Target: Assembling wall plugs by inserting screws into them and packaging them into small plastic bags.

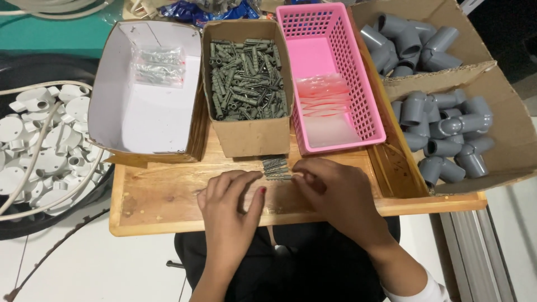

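Note:
A small row of grey wall plugs lies on the wooden board, just in front of the middle cardboard box. My left hand rests flat on the board, fingertips touching the row's left end. My right hand lies to the right, its fingertips pinching the row's right end. The brown cardboard box behind them is full of loose grey wall plugs.
A white-lined box at left holds small clear bags of plugs. A pink plastic basket holds empty clear bags. Cardboard boxes at right hold grey pipe elbows. White round fittings and cables lie at far left.

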